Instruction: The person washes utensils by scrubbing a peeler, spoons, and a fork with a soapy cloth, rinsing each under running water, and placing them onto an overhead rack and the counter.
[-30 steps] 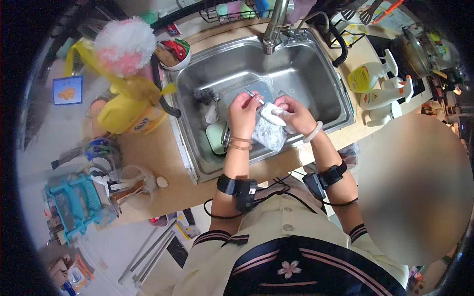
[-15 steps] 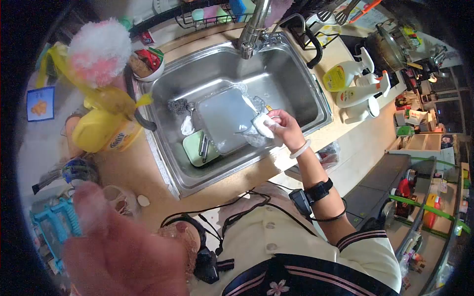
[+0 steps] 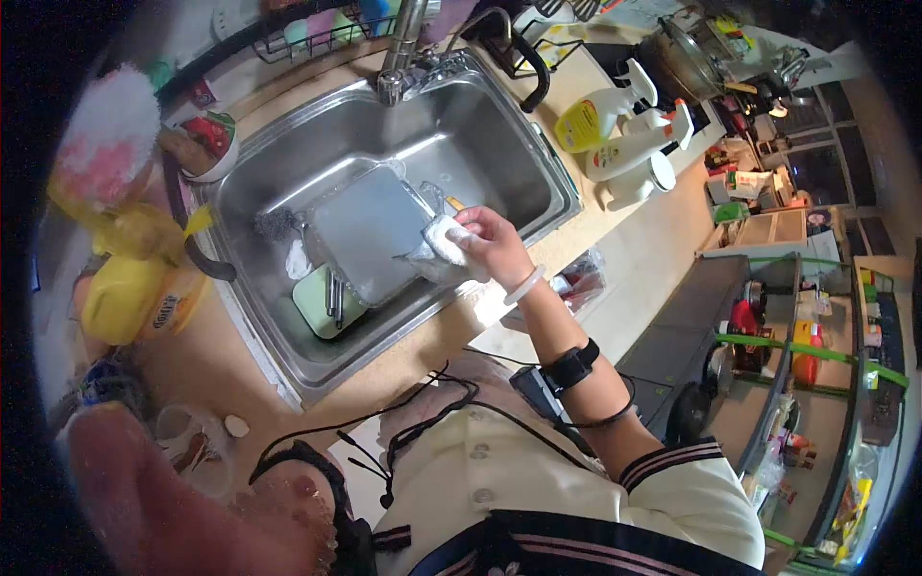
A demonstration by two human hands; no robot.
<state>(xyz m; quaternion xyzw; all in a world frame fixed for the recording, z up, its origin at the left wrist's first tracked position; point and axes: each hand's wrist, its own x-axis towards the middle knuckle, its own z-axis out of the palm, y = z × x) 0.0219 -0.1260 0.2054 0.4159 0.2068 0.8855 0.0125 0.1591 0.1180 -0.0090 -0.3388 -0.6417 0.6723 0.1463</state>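
My right hand (image 3: 492,248) pinches a small white pad (image 3: 446,240) between thumb and fingers. It is above the right edge of a clear rectangular tub (image 3: 370,235) of cloudy liquid in the steel sink (image 3: 451,130). Crumpled clear plastic (image 3: 423,259) hangs around the pad. Close to the camera at lower left, my left hand (image 3: 173,499) is blurred and large, near a clear plastic cup (image 3: 192,442) on the counter; its fingers are smeared. Beside the tub are a green dish (image 3: 312,300) with dark metal pieces, a steel-wool scrubber (image 3: 277,225) and a white scrap (image 3: 298,259).
Spray bottles (image 3: 610,154) stand on the counter right of the sink, below the stove. To the left are a bowl with red packets (image 3: 206,149), a yellow bottle (image 3: 130,298) and a fluffy duster (image 3: 110,130). The faucet (image 3: 399,62) rises behind the basin.
The whole view has shifted, so the sink sits further left. My left hand has moved lower and toward the left edge. My right hand still grips the white pad by the tub.
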